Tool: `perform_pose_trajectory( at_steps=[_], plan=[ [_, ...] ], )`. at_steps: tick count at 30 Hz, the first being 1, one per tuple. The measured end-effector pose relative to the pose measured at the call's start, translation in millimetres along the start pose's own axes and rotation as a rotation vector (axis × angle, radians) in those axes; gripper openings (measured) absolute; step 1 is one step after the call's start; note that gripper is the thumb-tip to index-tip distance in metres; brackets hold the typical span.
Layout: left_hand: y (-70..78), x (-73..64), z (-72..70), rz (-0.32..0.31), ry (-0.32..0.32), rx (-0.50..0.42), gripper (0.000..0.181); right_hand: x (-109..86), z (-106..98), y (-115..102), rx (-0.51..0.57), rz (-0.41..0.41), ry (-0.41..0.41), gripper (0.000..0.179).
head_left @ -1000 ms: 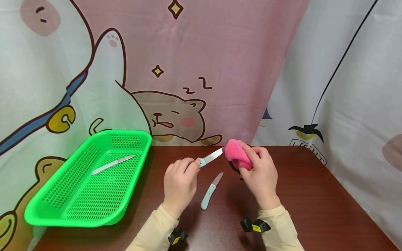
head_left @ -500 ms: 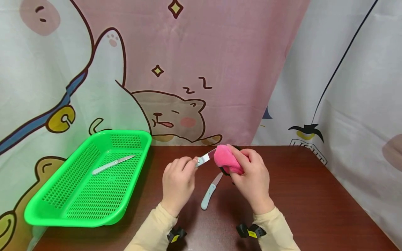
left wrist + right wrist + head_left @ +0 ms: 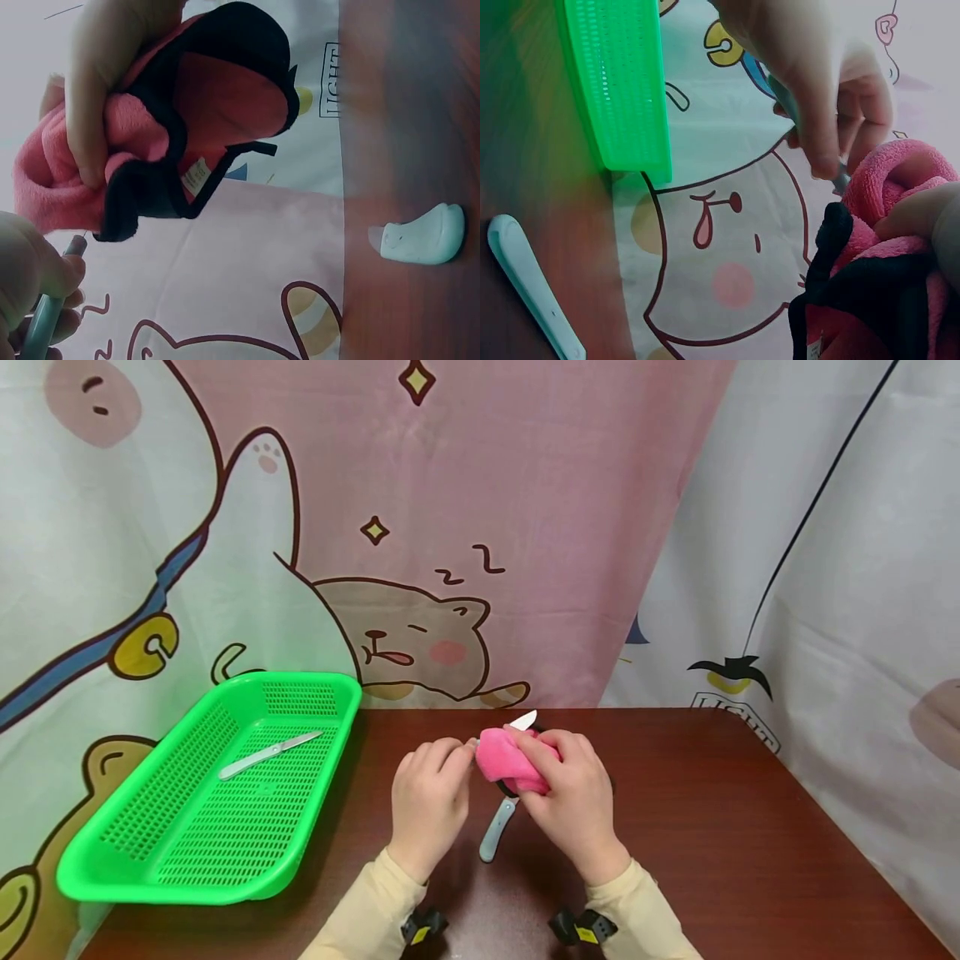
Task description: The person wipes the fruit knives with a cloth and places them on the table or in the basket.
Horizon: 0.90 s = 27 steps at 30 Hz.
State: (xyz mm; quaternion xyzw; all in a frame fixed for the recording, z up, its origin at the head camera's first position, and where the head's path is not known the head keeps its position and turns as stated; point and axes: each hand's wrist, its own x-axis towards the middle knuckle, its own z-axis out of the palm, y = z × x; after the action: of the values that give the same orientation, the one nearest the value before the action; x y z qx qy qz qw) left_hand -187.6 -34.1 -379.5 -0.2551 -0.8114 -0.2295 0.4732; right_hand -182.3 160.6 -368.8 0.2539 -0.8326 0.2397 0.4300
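Note:
My left hand (image 3: pixel 429 802) grips the pale blue-green handle of a knife (image 3: pixel 43 324), held up over the table. A pink cloth (image 3: pixel 504 757) with black edging is folded round the blade, and my right hand (image 3: pixel 576 797) pinches it there. Only the blade's tip shows past the cloth in the head view; the rest of the blade is hidden. The cloth sits right by the left fingertips, at the handle end. Below both hands a second knife (image 3: pixel 497 833) lies on the table, its blade covered by the cloth in the head view.
To the left stands a green perforated basket (image 3: pixel 277 881), with another pale-handled knife (image 3: pixel 258 760) lying inside. The brown table (image 3: pixel 735 827) reaches back to a printed curtain (image 3: pixel 570 527). Each sleeve carries a black wrist device.
My right hand has moved left with the pink cloth, along the blade toward the handle, so the blade's tip now shows beyond it. The left hand has stayed almost in place.

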Motion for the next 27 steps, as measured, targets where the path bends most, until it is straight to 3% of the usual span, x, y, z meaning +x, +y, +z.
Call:
perform_pose_trajectory(
  at_steps=[9,27],
  plan=[
    [2.3,-1.5,1.4,0.023,0.000,0.004,0.018,-0.3,2,0,-0.008,0.019,-0.013,0.058],
    [3.5,-0.8,2.4,0.034,-0.003,-0.011,0.020,4.3,-10,27,-0.099,0.107,0.030,0.066]
  ],
)
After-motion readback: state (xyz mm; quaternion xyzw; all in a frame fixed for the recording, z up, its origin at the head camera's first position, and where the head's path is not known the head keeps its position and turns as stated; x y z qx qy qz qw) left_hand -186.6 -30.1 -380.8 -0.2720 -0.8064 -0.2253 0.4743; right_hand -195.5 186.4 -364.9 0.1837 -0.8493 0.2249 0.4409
